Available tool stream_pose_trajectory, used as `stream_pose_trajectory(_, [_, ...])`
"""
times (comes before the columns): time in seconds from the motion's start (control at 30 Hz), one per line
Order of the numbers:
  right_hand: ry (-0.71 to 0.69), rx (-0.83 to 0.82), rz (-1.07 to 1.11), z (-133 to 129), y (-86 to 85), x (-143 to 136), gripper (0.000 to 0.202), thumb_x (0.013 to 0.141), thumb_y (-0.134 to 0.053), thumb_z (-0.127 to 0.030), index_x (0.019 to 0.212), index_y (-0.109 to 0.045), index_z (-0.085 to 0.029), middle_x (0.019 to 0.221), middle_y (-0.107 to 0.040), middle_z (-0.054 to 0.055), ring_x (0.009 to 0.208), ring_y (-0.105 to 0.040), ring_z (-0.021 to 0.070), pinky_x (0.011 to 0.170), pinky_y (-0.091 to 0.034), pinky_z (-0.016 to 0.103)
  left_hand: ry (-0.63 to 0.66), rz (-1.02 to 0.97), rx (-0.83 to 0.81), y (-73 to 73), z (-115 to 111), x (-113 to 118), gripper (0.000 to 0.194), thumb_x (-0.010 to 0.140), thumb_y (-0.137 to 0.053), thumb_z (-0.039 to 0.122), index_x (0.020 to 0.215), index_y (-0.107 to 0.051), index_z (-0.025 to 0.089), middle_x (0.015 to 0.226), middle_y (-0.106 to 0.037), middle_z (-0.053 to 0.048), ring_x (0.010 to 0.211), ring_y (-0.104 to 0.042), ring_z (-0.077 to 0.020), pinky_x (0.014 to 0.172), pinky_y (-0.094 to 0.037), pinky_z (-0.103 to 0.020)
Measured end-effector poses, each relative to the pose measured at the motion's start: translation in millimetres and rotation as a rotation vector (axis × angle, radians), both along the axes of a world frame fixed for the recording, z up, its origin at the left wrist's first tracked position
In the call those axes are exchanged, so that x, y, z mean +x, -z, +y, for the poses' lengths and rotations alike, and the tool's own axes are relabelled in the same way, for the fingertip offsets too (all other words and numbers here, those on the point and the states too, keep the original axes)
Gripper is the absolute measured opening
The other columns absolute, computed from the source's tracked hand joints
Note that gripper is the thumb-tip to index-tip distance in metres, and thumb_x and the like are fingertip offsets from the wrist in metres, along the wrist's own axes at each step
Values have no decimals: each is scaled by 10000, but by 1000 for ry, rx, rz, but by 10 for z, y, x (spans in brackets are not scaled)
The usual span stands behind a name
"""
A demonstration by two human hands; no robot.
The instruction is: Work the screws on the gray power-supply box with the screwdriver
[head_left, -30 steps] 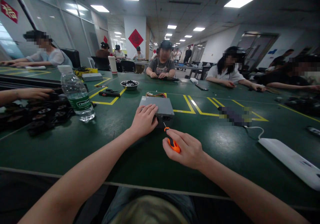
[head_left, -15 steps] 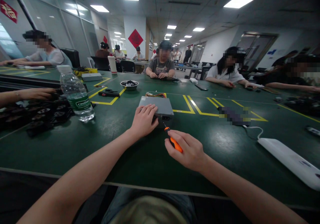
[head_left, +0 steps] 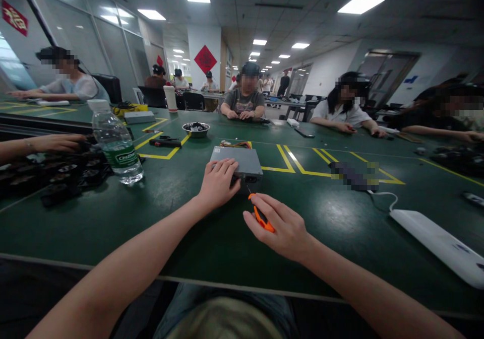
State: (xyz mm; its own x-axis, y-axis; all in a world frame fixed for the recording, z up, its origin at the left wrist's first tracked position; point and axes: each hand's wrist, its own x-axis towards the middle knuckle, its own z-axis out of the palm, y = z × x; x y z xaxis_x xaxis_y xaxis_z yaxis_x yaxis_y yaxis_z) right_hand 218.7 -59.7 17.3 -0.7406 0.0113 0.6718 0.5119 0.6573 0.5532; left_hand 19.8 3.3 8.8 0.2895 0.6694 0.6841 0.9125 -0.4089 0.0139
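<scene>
A grey metal computer power supply (head_left: 245, 158) lies on the green table in front of me, its power socket towards me and bundled wires (head_left: 236, 144) at its far side. My left hand (head_left: 219, 179) grips its near left corner, fingers on the top and thumb at the front face. In my right hand (head_left: 282, 223) is a screwdriver (head_left: 263, 219) with an orange and black handle. Its thin shaft points up at the front face, beside the socket. Whether the tip sits in a screw is too small to tell.
Left of me stand a water bottle (head_left: 123, 150) and a pile of black fans (head_left: 64, 173), with another person's hand over them. Farther back are a metal bowl (head_left: 195, 129) of small parts and a black tool (head_left: 165, 141). A white power bank (head_left: 438, 243) with a cable lies right.
The screwdriver handle has turned in my right hand, and my thumb and fingers have shifted on it. My left hand and the power supply stay in place.
</scene>
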Motion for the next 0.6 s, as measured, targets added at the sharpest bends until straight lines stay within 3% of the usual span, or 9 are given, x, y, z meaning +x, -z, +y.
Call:
stream_pose_trajectory(0.23, [12,40,-5,-19,-13,-14,299,833,-551,-182,1124,-504,-236,1045,-640,104,1021,-605,190,707,-509,217,-9,5,0,-5,-9,5,376,837,-457,318,1181,-497,171,1271,-533,-92,1192,-452,-231,1005,-268,-423])
stream_pose_trajectory(0.43, [-10,-34,27,-2,4,13,249,820,-563,-178,1064,-532,-210,1060,-634,114,1064,-581,217,784,-512,285,-16,-9,-9,2,-5,10,372,830,-468,314,1177,-501,185,1261,-541,-92,1183,-461,-235,1004,-265,-432])
stream_pose_trajectory(0.6, [-15,-7,-18,-30,-24,-6,286,841,-534,-196,1124,-504,-228,1111,-616,121,1081,-574,204,710,-518,216,-15,-6,-5,9,-2,7,368,838,-460,316,1179,-498,185,1273,-532,-95,1195,-452,-233,1010,-255,-433])
